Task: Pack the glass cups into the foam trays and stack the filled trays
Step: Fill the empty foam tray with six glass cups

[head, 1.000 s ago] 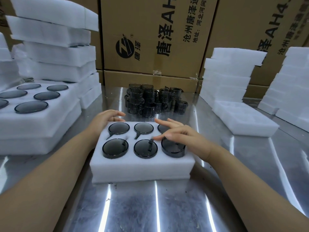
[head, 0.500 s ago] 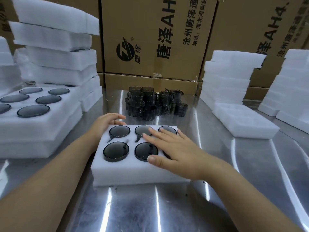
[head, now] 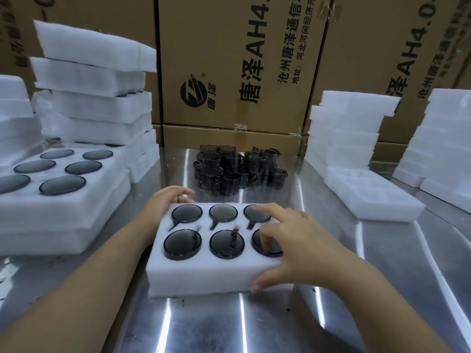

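A white foam tray (head: pixel 204 273) lies on the steel table in front of me, each of its six wells holding a dark glass cup (head: pixel 182 244). My left hand (head: pixel 163 202) curls round the tray's far left corner. My right hand (head: pixel 300 245) grips the tray's right end, thumb on the front face and fingers bent over the two right-hand cups, partly hiding them. A cluster of loose dark glass cups (head: pixel 237 169) stands behind the tray.
A stack of filled trays (head: pixel 84 197) sits at the left, with taller foam stacks (head: pixel 96 103) behind it. An empty foam tray (head: pixel 369 197) lies at the right, beside stacks of empty trays (head: pixel 344 131). Cardboard boxes (head: pixel 237 59) wall off the back.
My right hand went from hovering over the cups to pressing flat on them, then slid to the tray's right end and took hold. My left hand stayed at the far left corner.
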